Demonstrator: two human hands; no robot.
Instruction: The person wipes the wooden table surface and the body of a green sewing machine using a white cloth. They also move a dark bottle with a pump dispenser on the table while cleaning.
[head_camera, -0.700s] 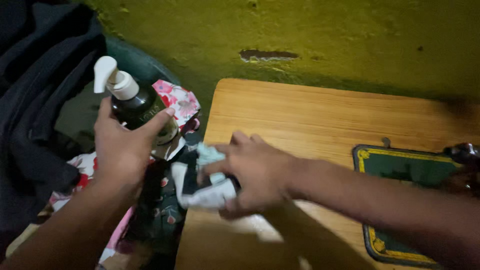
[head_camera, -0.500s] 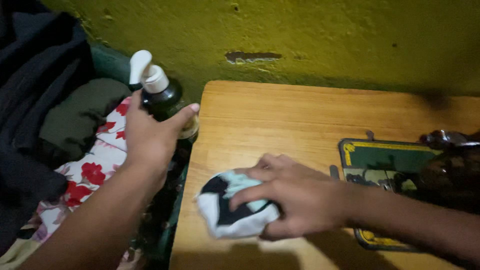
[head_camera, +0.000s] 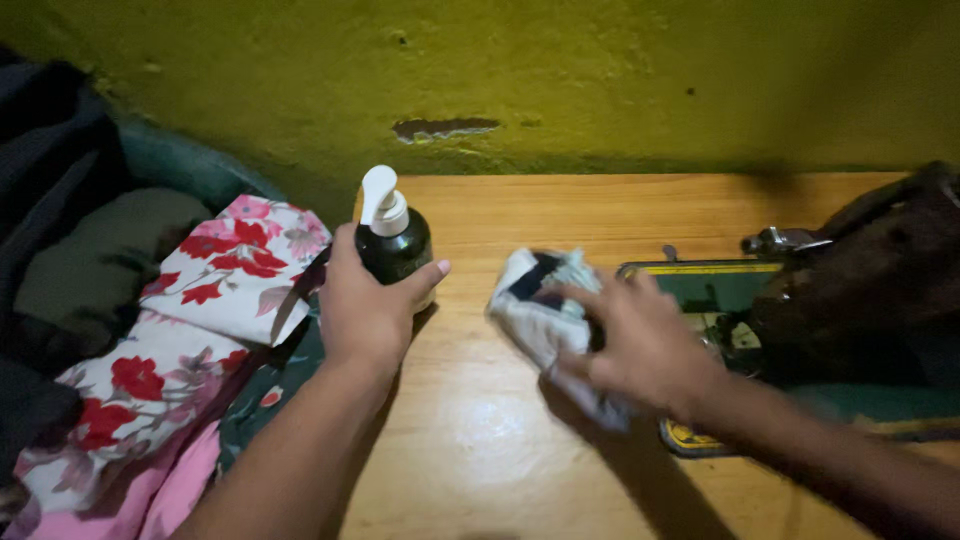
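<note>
Head view: my left hand (head_camera: 365, 310) wraps around a dark pump bottle (head_camera: 394, 240), thumb on its right side, fingers closed behind it, holding it upright at the left edge of the wooden tabletop (head_camera: 500, 440). The white pump head rises just above my knuckles. Well to the right of that hand, my right hand (head_camera: 640, 350) grips a crumpled white and dark cloth (head_camera: 535, 300), fingers curled over it; the hand is blurred, so I cannot tell exactly how it pinches. Left of my left hand lies a floral fabric (head_camera: 230, 270) with red flowers on a pile of clothes. Beyond my right hand, a sewing machine (head_camera: 860, 290) sits on the tabletop.
</note>
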